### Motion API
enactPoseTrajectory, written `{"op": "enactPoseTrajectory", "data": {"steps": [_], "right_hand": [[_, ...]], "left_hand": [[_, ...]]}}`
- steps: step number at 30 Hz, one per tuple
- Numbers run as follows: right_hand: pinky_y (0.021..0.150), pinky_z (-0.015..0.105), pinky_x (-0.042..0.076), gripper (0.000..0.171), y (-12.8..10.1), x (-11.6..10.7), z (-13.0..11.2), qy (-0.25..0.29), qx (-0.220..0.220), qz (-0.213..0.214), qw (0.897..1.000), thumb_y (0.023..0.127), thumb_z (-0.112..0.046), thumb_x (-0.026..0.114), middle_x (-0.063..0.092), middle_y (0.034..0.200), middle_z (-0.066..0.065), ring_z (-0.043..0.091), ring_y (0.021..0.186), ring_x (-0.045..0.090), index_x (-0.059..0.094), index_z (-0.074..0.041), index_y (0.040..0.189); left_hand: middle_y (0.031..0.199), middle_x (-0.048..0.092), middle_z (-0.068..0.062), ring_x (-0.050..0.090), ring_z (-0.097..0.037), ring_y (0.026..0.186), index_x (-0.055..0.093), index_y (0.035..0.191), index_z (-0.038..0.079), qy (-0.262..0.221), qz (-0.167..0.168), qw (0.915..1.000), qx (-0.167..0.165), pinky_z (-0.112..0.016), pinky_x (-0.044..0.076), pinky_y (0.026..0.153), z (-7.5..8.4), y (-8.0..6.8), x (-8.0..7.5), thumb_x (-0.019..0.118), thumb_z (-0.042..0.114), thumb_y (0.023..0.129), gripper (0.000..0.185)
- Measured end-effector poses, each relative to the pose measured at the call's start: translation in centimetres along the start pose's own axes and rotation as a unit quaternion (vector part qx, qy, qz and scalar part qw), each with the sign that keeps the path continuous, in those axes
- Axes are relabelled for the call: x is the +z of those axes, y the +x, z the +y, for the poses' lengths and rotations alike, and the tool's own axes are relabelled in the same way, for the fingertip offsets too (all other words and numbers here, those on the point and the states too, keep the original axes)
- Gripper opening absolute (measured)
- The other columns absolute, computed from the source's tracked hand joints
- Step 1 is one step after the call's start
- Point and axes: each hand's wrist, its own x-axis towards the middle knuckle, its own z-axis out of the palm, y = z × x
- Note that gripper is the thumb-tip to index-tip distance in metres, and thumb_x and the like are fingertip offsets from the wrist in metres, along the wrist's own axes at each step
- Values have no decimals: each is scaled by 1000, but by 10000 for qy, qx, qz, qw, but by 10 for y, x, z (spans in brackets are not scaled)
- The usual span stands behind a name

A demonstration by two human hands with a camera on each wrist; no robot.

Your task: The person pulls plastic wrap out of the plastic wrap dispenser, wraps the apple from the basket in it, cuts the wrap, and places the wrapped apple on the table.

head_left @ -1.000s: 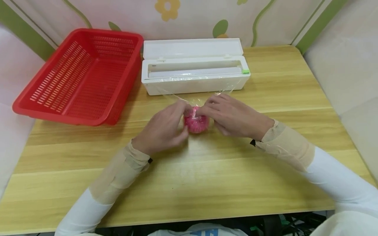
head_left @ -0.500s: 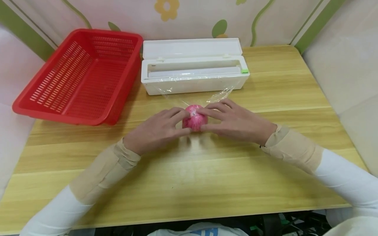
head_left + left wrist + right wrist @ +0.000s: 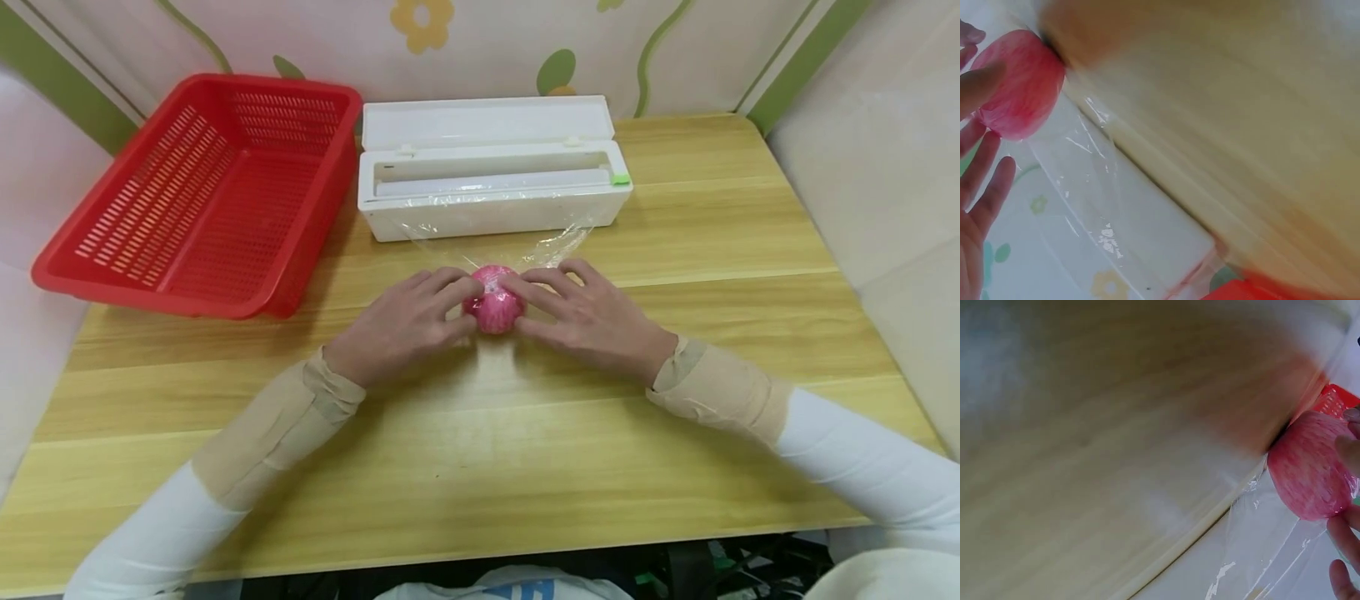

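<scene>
A streaked pink-red apple (image 3: 497, 312), with shiny clear film over it, sits on the table in the middle of the head view. From the left, my left hand (image 3: 405, 323) holds it with the index finger near the top and the thumb at the near side. My right hand (image 3: 592, 321) holds the opposite side in a similar way. Clear cling film (image 3: 557, 247) stretches from behind the apple to a white cling film dispenser (image 3: 495, 218). Both wrist views show the apple (image 3: 1025, 87) (image 3: 1310, 467) close up, its far side partly hidden by fingers.
The dispenser stands at the back with its lid (image 3: 487, 123) raised and a roll (image 3: 491, 183) inside. A red slotted basket (image 3: 296, 242) stands at the back left. Patterned panels (image 3: 487, 50) border the wooden table (image 3: 480, 467).
My fingers, bunched together over the apple a second ago, have spread back to its two sides. Since half a second ago, my right hand has shifted slightly left. The dispenser and basket stay put.
</scene>
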Motion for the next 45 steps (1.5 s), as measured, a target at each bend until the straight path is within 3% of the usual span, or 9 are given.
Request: {"op": "enactPoseTrajectory", "data": {"steps": [8, 16, 21, 28, 37, 42, 45], "right_hand": [[98, 51, 53, 29, 1, 4, 0, 776, 420, 435, 9951, 90, -22, 85, 62, 147, 17, 35, 126, 63, 72, -17, 115], [95, 47, 55, 31, 2, 7, 5, 1392, 460, 888, 9852, 87, -9, 86, 70, 119, 16, 31, 112, 67, 73, -8, 114], [96, 46, 55, 30, 2, 6, 7, 1512, 385, 827, 9843, 89, -4, 83, 71, 118, 14, 28, 112, 68, 72, -7, 117], [94, 44, 57, 32, 6, 6, 10, 1613, 533, 846, 9818, 84, -8, 88, 73, 116, 12, 26, 107, 70, 74, -7, 113], [91, 39, 61, 46, 8, 10, 14, 1828, 952, 1036, 9730, 85, -17, 89, 73, 113, 10, 24, 100, 70, 69, -3, 123], [88, 39, 61, 43, 8, 12, 16, 2112, 1002, 1148, 9655, 82, -13, 91, 74, 108, 10, 24, 95, 70, 70, -3, 118], [90, 42, 60, 42, 8, 12, 17, 2330, 1033, 1124, 9604, 79, -9, 91, 77, 104, 8, 24, 96, 71, 71, -4, 116]], "left_hand": [[133, 68, -17, 66, -33, 128, 77, 111, 3, -810, 290, 9959, -278, -45, 54, 112, 0, -3, 1, 85, 4, 88, 24], [124, 71, -17, 72, -31, 118, 75, 112, 4, -1548, 574, 9842, -636, -43, 58, 106, 1, -3, 1, 81, 1, 90, 22], [123, 72, -13, 72, -27, 118, 77, 110, 6, -1935, 616, 9753, -868, -41, 59, 104, 0, -5, 3, 85, 3, 87, 25], [119, 73, -10, 74, -22, 110, 79, 104, 6, -2550, 833, 9545, -1304, -37, 62, 98, -2, -7, 6, 86, 2, 86, 20], [109, 67, -9, 72, -19, 101, 81, 100, 5, -2709, 947, 9452, -1557, -31, 63, 91, -5, -3, 7, 85, 2, 86, 15], [111, 73, -8, 73, -17, 104, 79, 107, 5, -2847, 923, 9412, -1566, -30, 62, 95, -6, -3, 7, 84, 2, 87, 21], [110, 74, -4, 73, -16, 107, 75, 112, 6, -3035, 887, 9345, -1638, -33, 61, 98, -7, -2, 8, 83, 3, 88, 25]]}}
